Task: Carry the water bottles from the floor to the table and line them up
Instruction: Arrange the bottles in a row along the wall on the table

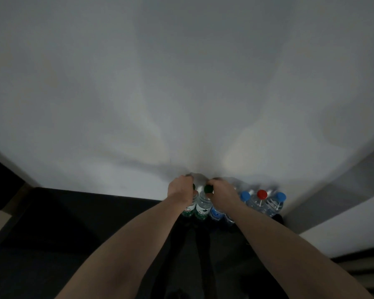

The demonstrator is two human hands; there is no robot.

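Both hands reach out to a row of water bottles standing against a pale wall. Left hand [180,189] has its grip curled round the neck of a green-capped bottle [190,207], whose cap barely shows past the knuckles. Right hand [221,192] pinches the dark green cap of a second green-labelled bottle [203,205] just beside the first, fingers wrapped over the top. To the right, touching in line, stand a blue-labelled bottle [216,213] partly hidden under the right wrist, then a blue-capped bottle [245,196], a red-capped bottle [262,194] and another blue-capped one [279,197]. All stand upright on a dark surface [73,212]; whether this is the floor or a table I cannot tell.
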